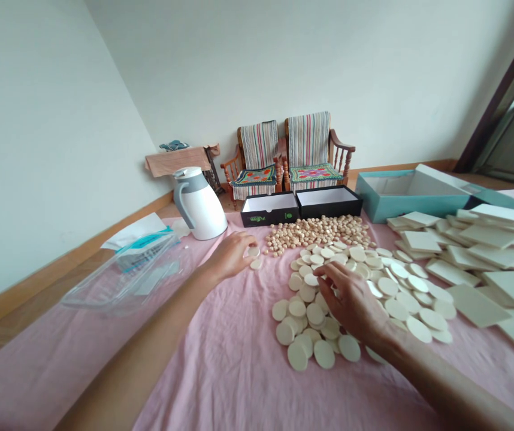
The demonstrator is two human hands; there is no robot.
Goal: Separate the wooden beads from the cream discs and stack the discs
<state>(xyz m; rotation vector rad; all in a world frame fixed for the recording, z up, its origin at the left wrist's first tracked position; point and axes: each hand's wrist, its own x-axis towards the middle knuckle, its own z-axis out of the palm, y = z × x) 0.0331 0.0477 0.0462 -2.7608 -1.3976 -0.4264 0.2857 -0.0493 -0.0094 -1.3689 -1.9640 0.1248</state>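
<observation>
My left hand (232,254) reaches out over the pink cloth (221,353), its fingers curled and pinching a cream round disc (253,252); a second disc (256,263) lies just beside it. My right hand (351,299) rests on the big pile of cream round discs (329,311), fingers bent and closed on one disc (311,279) at the pile's top left. Behind the discs lies a heap of small tan wooden beads (315,231).
A white jug (198,203) stands at the back left. A clear plastic bag (122,278) lies left of my arm. Two open black boxes (299,206) and a teal box (401,191) stand at the back. Cream square tiles (486,263) cover the right. Two chairs stand beyond.
</observation>
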